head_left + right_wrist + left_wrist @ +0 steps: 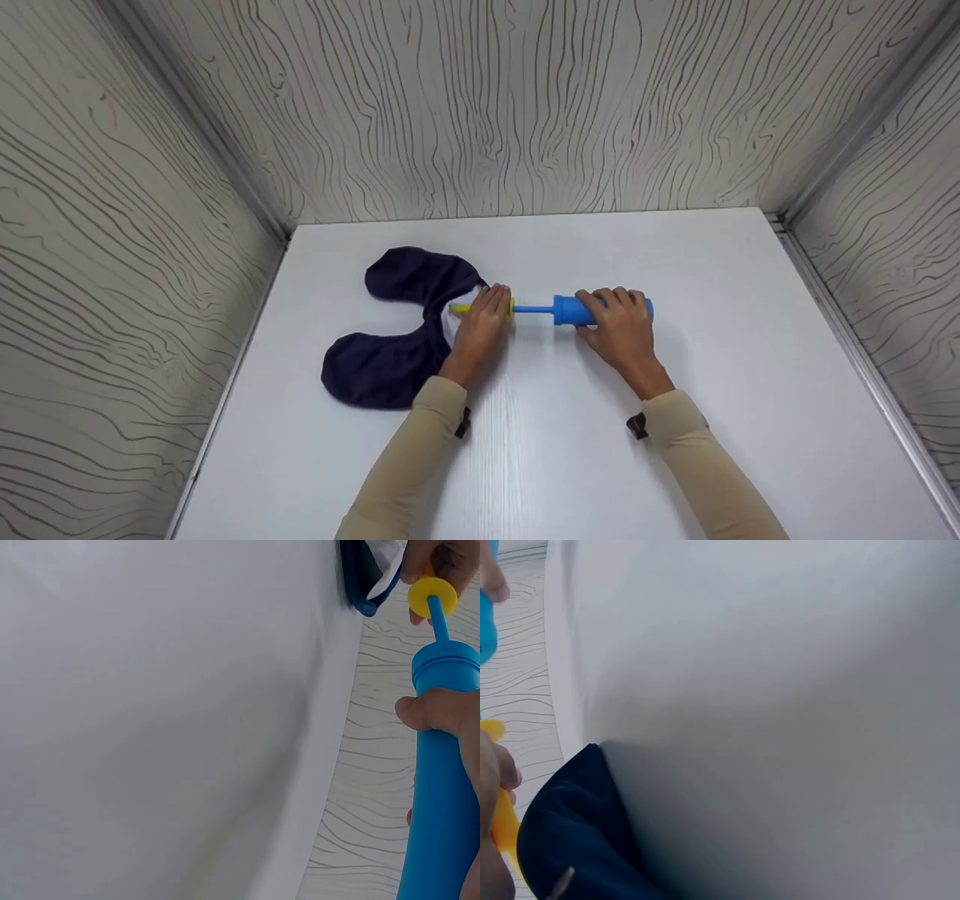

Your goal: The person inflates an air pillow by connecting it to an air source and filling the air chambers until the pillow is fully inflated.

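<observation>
A navy U-shaped neck pillow (382,369), flat and soft, lies on the left half of the table, its two lobes toward the left. A white patch (451,324) shows at its curved middle. My left hand (484,321) grips the yellow end (460,308) of a hand pump, and its narrow yellow tip points at the white patch. Fingers of my right hand (622,328) wrap around the blue barrel (442,787). Between the hands, a thin blue rod (532,309) stands out from the barrel toward the yellow disc (422,601).
The white table (570,465) has wood-grain panels (480,112) at its back and both sides. Metal edge strips (862,360) run along the corners. Each wrist bears a dark strap (637,426) below a beige sleeve (720,472).
</observation>
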A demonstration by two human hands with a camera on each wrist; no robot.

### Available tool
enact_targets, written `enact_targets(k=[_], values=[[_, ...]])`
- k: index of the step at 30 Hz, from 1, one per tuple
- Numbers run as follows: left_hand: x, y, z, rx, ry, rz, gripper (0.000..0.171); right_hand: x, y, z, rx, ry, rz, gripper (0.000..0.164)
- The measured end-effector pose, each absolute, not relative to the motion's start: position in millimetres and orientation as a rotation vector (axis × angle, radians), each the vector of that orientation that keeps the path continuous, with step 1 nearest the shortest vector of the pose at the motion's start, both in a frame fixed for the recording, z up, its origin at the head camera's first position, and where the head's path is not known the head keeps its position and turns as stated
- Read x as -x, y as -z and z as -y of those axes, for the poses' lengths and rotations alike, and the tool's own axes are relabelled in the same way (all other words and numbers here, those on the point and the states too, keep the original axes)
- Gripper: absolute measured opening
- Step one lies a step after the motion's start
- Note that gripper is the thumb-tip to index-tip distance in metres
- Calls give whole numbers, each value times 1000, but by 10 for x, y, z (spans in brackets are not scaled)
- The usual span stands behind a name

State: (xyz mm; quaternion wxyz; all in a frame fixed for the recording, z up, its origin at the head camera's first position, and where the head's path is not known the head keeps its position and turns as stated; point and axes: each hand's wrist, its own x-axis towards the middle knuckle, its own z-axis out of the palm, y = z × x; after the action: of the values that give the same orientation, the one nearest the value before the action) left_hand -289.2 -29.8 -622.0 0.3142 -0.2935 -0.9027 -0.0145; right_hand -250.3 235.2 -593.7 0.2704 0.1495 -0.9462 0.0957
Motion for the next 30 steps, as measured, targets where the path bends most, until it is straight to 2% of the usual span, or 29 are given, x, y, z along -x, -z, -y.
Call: enact_targets(k=[11, 30], values=[[2856, 6175, 305, 721, 96, 2502, 39, 2460, 5893, -2586, -364, -264, 2551, 61], [2710, 6047, 147, 727, 108, 2555, 42, 2451, 5882, -2028, -453, -189, 2513, 60]])
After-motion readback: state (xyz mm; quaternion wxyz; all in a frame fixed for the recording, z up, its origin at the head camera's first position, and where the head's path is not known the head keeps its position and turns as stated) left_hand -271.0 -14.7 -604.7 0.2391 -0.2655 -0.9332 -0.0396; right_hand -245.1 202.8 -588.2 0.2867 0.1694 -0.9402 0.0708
